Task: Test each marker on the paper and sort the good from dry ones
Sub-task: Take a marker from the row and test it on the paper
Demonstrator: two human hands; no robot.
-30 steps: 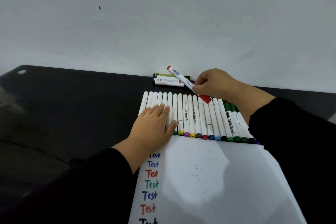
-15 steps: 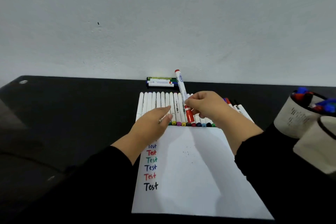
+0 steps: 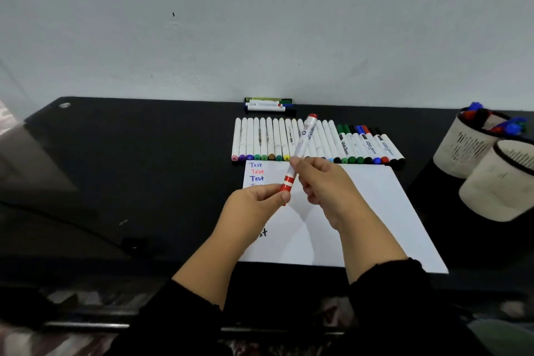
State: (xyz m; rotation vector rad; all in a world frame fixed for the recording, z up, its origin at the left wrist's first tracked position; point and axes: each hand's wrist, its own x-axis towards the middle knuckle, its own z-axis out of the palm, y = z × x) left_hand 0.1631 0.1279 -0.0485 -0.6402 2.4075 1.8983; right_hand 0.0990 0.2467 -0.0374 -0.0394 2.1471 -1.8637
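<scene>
Several lines of "Test" on the paper (image 3: 361,211) are hidden behind the wrists; only the top ones and a black tail show. Both hands hold one red marker (image 3: 300,150) tilted above the sheet: the left hand (image 3: 254,205) pinches its red cap end, the right hand (image 3: 326,185) curls round the white barrel. Whether the cap is loosened I cannot tell. Behind, a row of markers (image 3: 289,139) lies side by side at the paper's far edge, its middle partly covered by the raised one. A small pile of markers (image 3: 268,104) rests against the pale wall (image 3: 260,23). Two fabric cups (image 3: 491,165) sit right, cut off at the edge, on the glossy black desk (image 3: 130,167).
</scene>
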